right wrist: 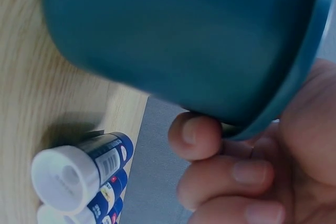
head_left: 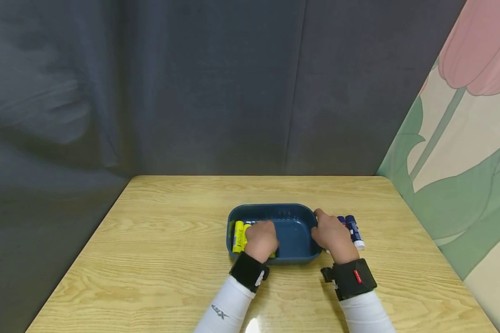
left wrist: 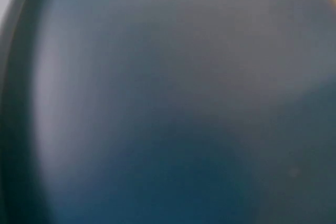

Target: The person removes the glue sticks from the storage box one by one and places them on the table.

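Observation:
A dark blue plastic bin (head_left: pixel 296 236) stands on the table with yellow glue sticks (head_left: pixel 238 237) upright or leaning at its left end; I cannot tell which. My left hand (head_left: pixel 261 239) reaches into the bin beside them, knuckles up. Its fingertips are hidden, so whether it holds a stick does not show. A bit of yellow peeks out by the left wrist. My right hand (head_left: pixel 332 232) grips the bin's right rim, its fingers curled under the lip in the right wrist view. Blurred blue bin wall (left wrist: pixel 157 103) fills the left wrist view.
Several dark blue glue sticks with white ends (head_left: pixel 354 232) lie on the table just right of the right hand, partly hidden by it. The wooden table (head_left: pixel 171 240) runs back to a grey curtain (head_left: pixel 233 92). A flower-patterned wall (head_left: pixel 462 185) borders the right side.

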The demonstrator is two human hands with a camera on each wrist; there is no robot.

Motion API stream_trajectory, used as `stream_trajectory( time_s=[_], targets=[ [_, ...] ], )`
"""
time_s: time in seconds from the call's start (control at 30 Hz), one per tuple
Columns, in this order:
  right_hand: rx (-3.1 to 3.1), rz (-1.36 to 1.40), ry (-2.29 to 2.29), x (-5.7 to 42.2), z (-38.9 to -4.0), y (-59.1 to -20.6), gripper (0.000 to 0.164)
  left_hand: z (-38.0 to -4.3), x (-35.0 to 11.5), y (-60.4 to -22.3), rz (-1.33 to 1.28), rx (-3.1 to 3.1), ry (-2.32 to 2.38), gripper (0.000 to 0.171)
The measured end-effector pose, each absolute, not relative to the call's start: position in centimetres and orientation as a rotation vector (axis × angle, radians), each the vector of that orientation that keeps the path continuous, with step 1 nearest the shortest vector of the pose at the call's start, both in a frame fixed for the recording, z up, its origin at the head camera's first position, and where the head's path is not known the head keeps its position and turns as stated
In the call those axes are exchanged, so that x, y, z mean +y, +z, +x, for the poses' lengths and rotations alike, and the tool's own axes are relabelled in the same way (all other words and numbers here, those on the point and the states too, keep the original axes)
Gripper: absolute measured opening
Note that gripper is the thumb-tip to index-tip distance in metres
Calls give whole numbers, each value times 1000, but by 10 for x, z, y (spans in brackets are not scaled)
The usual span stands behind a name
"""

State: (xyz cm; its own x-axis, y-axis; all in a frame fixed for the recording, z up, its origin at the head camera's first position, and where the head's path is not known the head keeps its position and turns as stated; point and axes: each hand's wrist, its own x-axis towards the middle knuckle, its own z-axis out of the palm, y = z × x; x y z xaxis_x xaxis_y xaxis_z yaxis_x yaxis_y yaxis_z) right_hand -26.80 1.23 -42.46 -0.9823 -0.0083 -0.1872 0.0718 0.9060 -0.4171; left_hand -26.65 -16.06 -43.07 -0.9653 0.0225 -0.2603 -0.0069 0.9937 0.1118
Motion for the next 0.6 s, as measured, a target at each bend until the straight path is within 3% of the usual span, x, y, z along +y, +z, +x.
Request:
stream_trajectory(
  time_s=[0.33, 0.6],
  targets=[
    [2894, 40, -641, 12, -268, -425, 52, -264, -157, -430, 22, 2885, 117, 60],
    [2880, 59, -638, 11, -268, -424, 53, -265, -156, -432, 53, 2907, 86, 52]
  ],
)
